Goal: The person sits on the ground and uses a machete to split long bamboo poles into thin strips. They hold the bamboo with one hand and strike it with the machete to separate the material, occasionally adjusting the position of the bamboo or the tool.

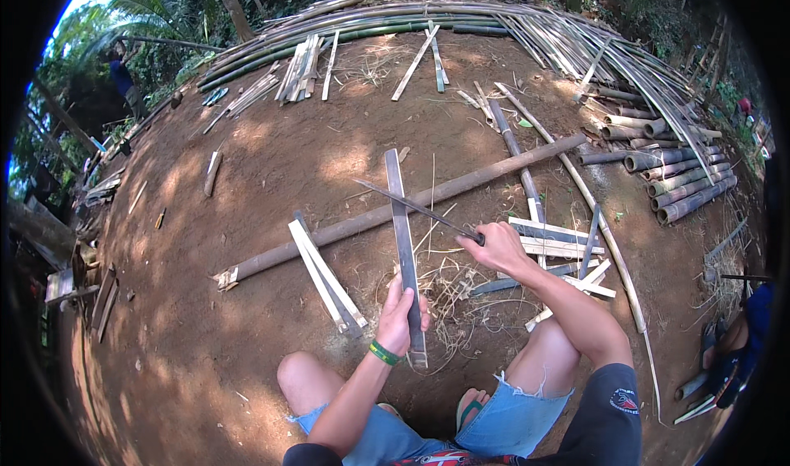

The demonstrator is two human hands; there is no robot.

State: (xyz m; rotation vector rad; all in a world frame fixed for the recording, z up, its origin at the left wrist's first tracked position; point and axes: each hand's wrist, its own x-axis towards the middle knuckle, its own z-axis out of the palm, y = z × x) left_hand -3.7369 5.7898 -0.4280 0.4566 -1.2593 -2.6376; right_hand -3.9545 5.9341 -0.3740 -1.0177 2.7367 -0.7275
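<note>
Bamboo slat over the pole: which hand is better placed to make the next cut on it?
Right. The right hand grips the long knife, its blade lying across the bamboo slat; the left hand only steadies the slat's near end.

A single view comes from a head-worn fisheye camera, looking steeply down and forward over the person's knees. Both forearms enter from the lower edge; the left hand (401, 316) and right hand (496, 248) sit close below the lens, near the middle. Farther off, the dirt ground (247, 170) bulges upward and the bamboo pile (461, 18) curves along the top rim. Black corners frame the round picture. No second view shares the scene.
</note>
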